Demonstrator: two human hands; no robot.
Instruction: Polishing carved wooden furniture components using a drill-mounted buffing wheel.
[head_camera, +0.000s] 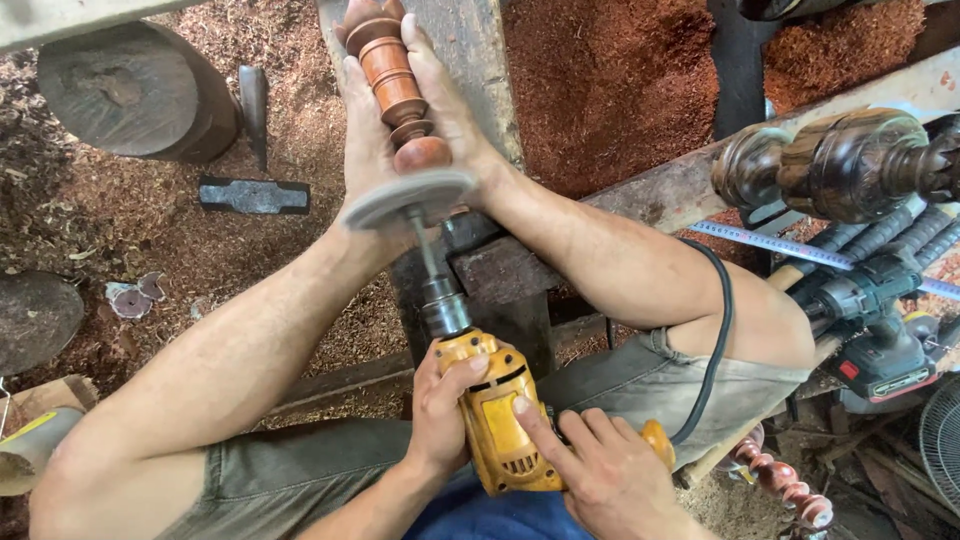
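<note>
Head view, looking down past the knees.

Left hand (440, 408): comes in from the bottom edge with the wrist bent up. Its fingers are closed around the front of the yellow electric drill (500, 425), just behind the metal chuck (443, 305), with the thumb over the top of the casing.

Right hand (605, 470): lies on the drill's rear body from the right side. Its fingers are wrapped onto the casing, and 1 finger is stretched forward along the yellow shell. I cannot tell whether it is pressing a trigger.

Both hands hold the drill pointing away from the body. A thin shaft runs from the chuck to a grey sanding disc (410, 198).

The turned wooden spindle (395, 75), reddish-brown, is above the disc in the frame. It is clamped between the soles of 2 bare feet, left foot (358, 140) and right foot (455, 115). Its rounded lower end touches the disc face. Both legs stretch forward on either side of the drill.

Surroundings:
- A black cable (716, 340) loops over the right thigh.
- A weathered timber beam (470, 55) lies under the feet.
- The sawdust-covered floor (600, 80) carries a hammer head (253, 195) and a log block (130, 90), both well to the left.
- On the right are a dark carved turning (850, 160), a tape measure (800, 250), a cordless drill (870, 340), and a twisted spindle (790, 485) lower down.

Nothing lies between the disc and the spindle end.
</note>
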